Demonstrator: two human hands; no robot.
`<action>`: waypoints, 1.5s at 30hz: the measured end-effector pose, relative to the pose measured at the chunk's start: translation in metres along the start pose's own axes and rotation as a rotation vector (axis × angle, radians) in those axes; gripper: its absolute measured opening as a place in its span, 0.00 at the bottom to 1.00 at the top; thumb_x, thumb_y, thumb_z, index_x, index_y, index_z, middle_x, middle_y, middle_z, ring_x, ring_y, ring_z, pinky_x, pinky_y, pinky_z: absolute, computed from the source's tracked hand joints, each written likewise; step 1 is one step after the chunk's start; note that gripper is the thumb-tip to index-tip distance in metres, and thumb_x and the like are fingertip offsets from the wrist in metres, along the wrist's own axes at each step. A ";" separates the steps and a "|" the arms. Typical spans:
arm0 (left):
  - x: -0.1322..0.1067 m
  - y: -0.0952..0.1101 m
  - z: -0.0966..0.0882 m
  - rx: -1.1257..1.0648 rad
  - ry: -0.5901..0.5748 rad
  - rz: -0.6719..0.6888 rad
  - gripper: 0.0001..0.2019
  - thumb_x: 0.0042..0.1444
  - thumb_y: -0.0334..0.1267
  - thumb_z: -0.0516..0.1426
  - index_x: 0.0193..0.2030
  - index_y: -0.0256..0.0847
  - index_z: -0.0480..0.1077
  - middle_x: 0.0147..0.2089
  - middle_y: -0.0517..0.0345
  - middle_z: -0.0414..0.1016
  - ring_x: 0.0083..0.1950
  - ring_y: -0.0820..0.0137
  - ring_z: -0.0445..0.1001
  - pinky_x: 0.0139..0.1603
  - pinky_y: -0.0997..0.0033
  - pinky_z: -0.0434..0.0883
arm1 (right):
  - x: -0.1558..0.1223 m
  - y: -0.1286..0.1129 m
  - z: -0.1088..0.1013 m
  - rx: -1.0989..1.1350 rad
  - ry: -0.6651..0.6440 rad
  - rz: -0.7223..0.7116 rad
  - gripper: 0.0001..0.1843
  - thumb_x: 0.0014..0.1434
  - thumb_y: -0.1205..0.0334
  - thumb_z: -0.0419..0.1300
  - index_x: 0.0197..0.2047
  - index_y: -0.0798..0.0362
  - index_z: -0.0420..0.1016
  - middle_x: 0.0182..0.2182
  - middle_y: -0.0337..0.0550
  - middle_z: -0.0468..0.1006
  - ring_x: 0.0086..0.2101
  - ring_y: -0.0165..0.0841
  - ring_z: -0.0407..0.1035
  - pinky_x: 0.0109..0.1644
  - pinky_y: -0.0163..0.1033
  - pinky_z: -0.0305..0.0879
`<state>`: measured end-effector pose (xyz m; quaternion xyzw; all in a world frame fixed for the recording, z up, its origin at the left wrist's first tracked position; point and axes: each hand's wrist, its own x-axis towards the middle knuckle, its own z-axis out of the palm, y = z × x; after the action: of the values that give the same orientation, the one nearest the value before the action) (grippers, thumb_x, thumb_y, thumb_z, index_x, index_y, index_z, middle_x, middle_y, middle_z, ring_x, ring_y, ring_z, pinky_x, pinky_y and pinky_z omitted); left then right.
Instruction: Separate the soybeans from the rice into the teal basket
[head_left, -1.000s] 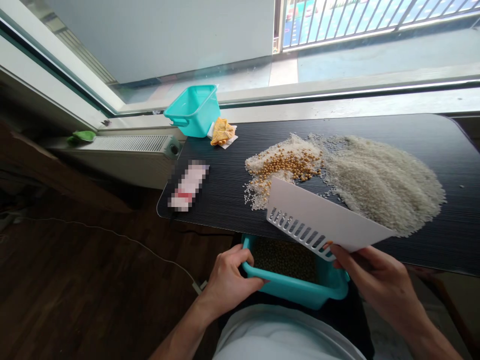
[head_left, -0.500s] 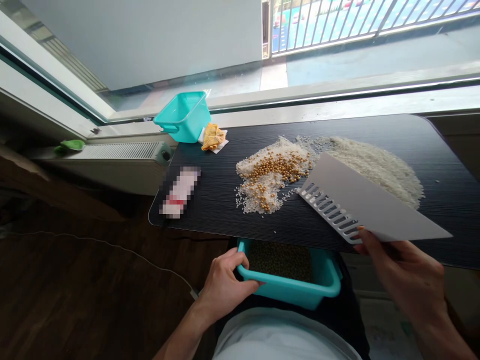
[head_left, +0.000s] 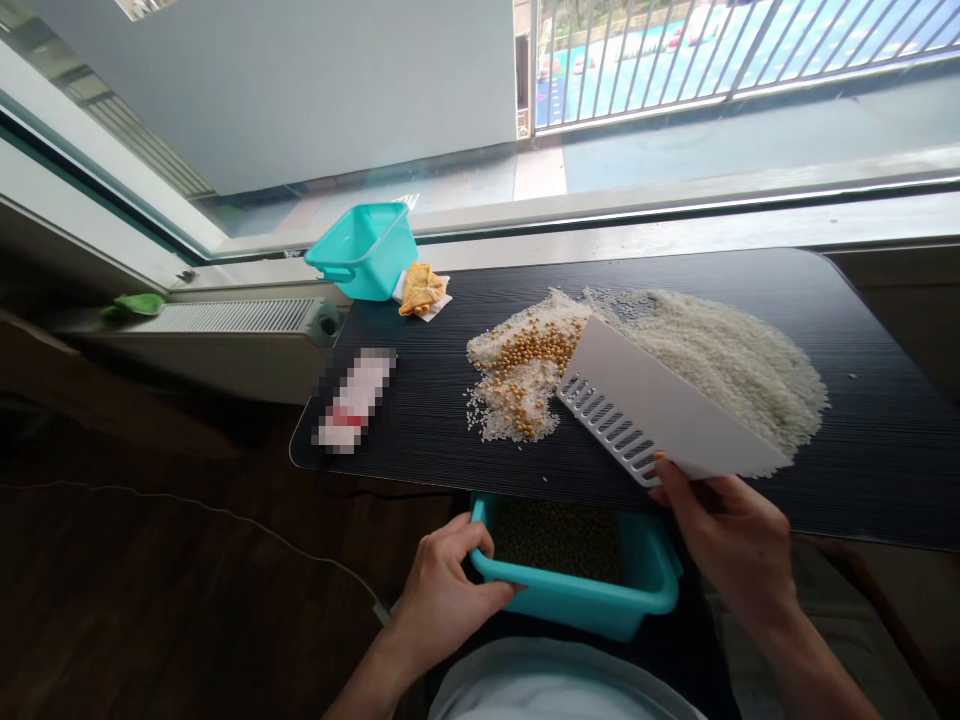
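Note:
My left hand (head_left: 448,582) grips the left end of a turquoise plastic bin (head_left: 581,600) on my lap, thumb outside and fingers over the rim. Small dark-greenish grains (head_left: 559,540) fill its bottom. My right hand (head_left: 731,540) is closed on the near edge of a white scraper (head_left: 660,400) with a row of slots. The scraper leans over the table between two heaps, its far left corner overlapping the mixed one. That heap is white rice with golden-yellow beans (head_left: 532,348). To its right spreads a larger pile of plain rice (head_left: 750,350), partly hidden behind the scraper.
The black tabletop (head_left: 420,400) stands against a windowsill. A second turquoise bin (head_left: 367,255) is at its far left corner, beside a crumpled yellow cloth (head_left: 422,290). A blurred pale object (head_left: 356,400) lies near the left edge. A radiator (head_left: 240,320) is further left.
My right hand has moved the scraper left, towards the rice and beans, uncovering more of the plain rice pile. My left hand keeps its hold on the bin. The view has tilted slightly up.

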<state>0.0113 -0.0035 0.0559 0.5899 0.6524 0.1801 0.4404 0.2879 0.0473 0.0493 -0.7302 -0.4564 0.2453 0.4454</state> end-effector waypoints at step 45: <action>0.002 0.001 -0.004 -0.052 0.022 -0.038 0.12 0.38 0.30 0.64 0.22 0.41 0.63 0.28 0.64 0.66 0.32 0.72 0.64 0.34 0.72 0.57 | 0.026 -0.013 0.009 0.057 -0.364 -0.142 0.17 0.53 0.42 0.67 0.30 0.47 0.83 0.23 0.39 0.85 0.23 0.39 0.79 0.28 0.42 0.75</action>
<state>0.0093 -0.0002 0.0582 0.5638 0.6634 0.1951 0.4517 0.2871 0.0763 0.0575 -0.6267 -0.5728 0.3540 0.3921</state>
